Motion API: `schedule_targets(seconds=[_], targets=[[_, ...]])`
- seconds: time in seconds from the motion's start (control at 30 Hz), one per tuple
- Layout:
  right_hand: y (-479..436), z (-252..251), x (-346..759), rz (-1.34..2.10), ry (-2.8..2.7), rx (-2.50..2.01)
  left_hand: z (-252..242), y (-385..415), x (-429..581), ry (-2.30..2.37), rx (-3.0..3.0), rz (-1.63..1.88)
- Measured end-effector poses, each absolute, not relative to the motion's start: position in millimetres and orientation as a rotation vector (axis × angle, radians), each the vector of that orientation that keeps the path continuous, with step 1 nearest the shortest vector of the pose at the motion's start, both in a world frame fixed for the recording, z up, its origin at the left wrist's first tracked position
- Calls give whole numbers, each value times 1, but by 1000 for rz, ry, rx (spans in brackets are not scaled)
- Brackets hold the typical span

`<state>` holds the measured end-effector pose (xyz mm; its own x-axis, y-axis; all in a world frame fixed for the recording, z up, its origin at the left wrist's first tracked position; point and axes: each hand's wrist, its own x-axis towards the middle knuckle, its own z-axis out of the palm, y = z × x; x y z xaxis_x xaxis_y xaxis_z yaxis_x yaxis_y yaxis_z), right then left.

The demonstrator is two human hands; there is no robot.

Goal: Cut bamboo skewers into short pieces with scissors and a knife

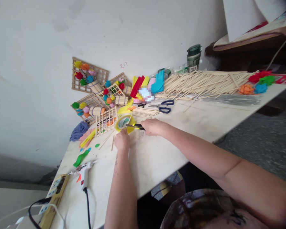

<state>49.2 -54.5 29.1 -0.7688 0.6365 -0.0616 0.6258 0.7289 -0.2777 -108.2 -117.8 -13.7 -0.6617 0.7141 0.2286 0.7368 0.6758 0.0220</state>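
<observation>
My right hand (153, 127) is closed around the black-and-yellow handle of a utility knife (139, 126). Its blade points left, across the near part of a yellow roll of tape (118, 126) lying on the table. Just in front of the roll, my left hand (122, 140) has its fingers closed on a thin wooden stick (130, 119) that slants up over the roll beside the blade. The fingertips are small and partly hidden. Cut sticks (106, 140) lie left of this hand, close to a small wooden lattice (106, 121).
Lattice panels with paper flowers (90, 73) lean on the wall. Loose sticks (200, 83) pile at the back right; scissors (166, 106) lie before them. A glue gun (85, 175) with its cord and a power strip (54, 200) occupy the left. A dark cup (194, 58) stands behind.
</observation>
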Motion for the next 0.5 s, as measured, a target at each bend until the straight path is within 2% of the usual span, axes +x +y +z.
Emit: schedule_targets(seconds=[0.3,0.5], targets=[[-55,26,19,408,-2863,-1032,-10,-118,-105,-2687,-1190,-135],[-57,35,55,416,-2906,-1097,-11,-118,-106,-2718,-1186,-184]])
